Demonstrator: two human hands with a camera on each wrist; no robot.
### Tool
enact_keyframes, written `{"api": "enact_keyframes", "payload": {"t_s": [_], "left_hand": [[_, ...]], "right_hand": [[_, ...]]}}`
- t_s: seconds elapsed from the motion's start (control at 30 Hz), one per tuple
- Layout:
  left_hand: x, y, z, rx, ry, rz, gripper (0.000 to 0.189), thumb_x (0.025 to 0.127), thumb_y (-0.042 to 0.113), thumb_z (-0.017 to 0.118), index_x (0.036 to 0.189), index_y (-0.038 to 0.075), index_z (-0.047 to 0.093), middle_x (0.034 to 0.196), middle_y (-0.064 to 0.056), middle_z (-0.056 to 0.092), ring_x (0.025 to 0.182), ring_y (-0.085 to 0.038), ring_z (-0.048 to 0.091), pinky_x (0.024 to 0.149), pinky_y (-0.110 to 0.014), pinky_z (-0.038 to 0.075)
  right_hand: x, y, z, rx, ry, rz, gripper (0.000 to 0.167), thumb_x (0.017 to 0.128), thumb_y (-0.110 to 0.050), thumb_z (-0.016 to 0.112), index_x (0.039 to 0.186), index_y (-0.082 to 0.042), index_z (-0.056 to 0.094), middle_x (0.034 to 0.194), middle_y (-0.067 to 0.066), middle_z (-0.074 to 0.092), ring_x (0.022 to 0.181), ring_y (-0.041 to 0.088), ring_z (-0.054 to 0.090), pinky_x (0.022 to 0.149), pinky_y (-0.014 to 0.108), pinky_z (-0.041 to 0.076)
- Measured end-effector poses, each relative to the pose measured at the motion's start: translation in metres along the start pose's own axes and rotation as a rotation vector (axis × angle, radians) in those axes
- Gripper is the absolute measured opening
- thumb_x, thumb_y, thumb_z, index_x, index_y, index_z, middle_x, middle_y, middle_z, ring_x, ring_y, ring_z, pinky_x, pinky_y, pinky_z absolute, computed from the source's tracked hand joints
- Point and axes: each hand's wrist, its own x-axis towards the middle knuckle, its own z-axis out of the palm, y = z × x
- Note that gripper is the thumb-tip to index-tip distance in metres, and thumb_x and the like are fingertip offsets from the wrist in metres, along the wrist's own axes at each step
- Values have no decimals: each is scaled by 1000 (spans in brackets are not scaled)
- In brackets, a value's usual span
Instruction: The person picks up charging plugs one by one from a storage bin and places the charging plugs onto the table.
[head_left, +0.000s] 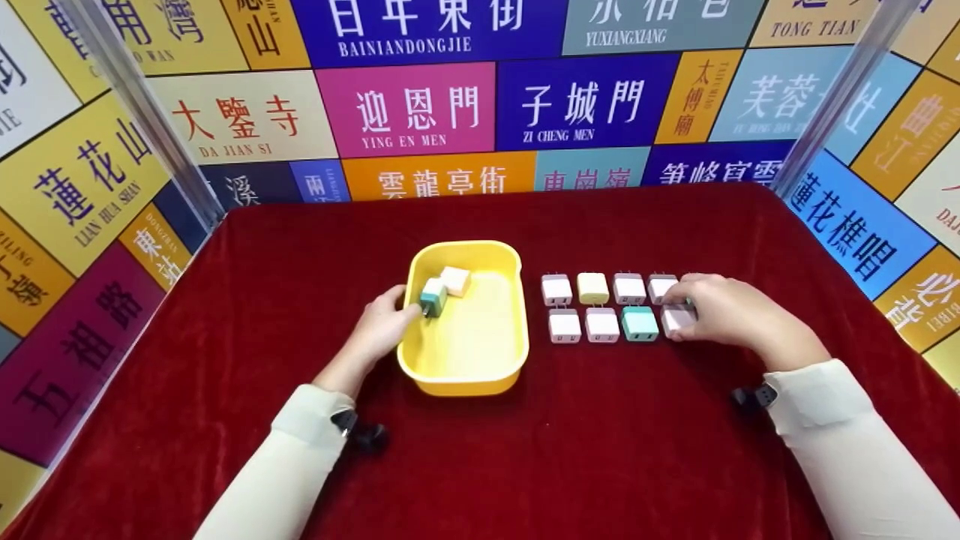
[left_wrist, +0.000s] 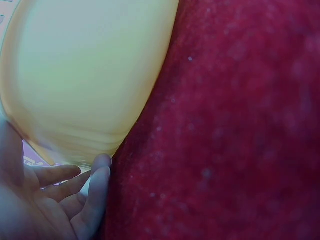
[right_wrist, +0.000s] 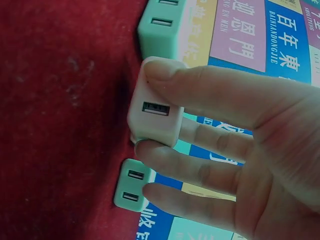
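Observation:
My left hand [head_left: 384,322] grips the left side of a yellow plastic tub [head_left: 463,386], its thumb over the rim. In the left wrist view, the fingers [left_wrist: 95,200] lie against the tub's outer wall. Inside the tub are a green-and-white plug charger [head_left: 433,296] and a pale one [head_left: 455,280]. At the right end of the front row, my right hand [head_left: 720,311] pinches a pale charger [right_wrist: 156,107] between thumb and fingers. A USB port shows on its face. Green chargers [right_wrist: 159,30] appear on both sides of it in the right wrist view.
Two rows of chargers stand right of the tub, including a yellow one [head_left: 592,288], a green one [head_left: 640,325], a pink one [head_left: 602,327] and several white ones. A dark red cloth [head_left: 570,450] covers the table. Panels with printed signs [head_left: 405,109] stand around it.

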Motion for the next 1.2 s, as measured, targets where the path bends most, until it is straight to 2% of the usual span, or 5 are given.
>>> {"api": "enact_keyframes", "payload": {"t_s": [0.6,0.83,1.2], "left_hand": [[0,0,-1,0,-9,-13,57,96,20,55,151,5,56,139,-17,66,115,-27,65,99,-40,54],[2,-2,-1,31,3,-2,57,96,22,55,150,4,57,138,-19,66,115,-28,65,100,-41,53],[1,-1,-1,21,-4,-4,57,97,21,55,151,4,56,141,-19,65,118,-29,64,102,-42,52]], "right_hand": [[3,2,7,16,6,-17,33,81,-16,88,112,-12,80,112,12,70,97,29,61,85,52,54],[3,3,7,19,10,-28,34,81,-16,88,114,-11,79,114,14,70,99,30,62,86,52,55],[2,4,7,31,-5,-33,36,77,-9,89,112,-9,78,114,15,70,102,33,61,88,53,54]]}}
